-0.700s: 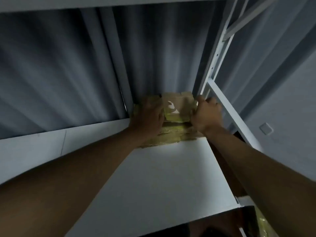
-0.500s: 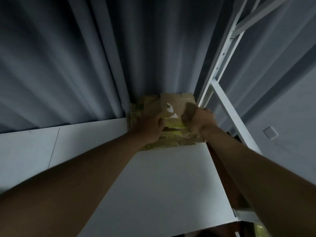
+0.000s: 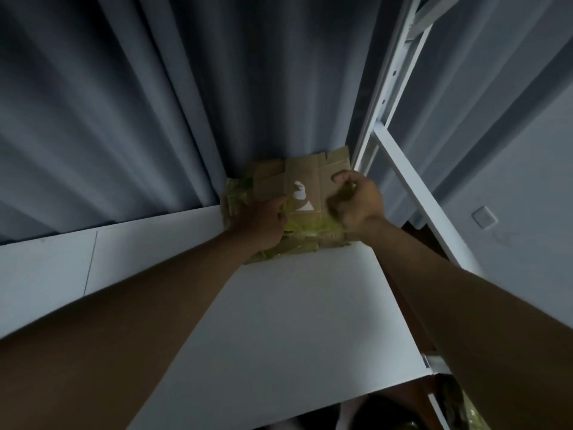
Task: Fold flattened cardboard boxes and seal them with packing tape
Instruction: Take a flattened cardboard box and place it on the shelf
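Observation:
A stack of flattened brown cardboard boxes [image 3: 305,178] with yellowish tape strips lies at the far end of a white shelf [image 3: 279,321], against a grey curtain. The top sheet bears a white printed mark. My left hand [image 3: 263,221] rests on the stack's left side, fingers reaching over the taped edge. My right hand [image 3: 356,201] is at the stack's right side, its fingers curled on the top sheet with the thumb raised above it. Whether the top sheet is lifted off the stack is unclear.
A white metal rack upright [image 3: 384,91] and a slanted crossbar [image 3: 415,197] stand just right of the stack. The grey curtain [image 3: 155,103] hangs behind. A wall switch [image 3: 483,217] sits at the right. More taped cardboard [image 3: 471,414] shows below the shelf's near right corner.
My right hand has shifted rightward and opened its thumb over the top sheet. More of the top cardboard sheet shows. My left hand has stayed on the left side.

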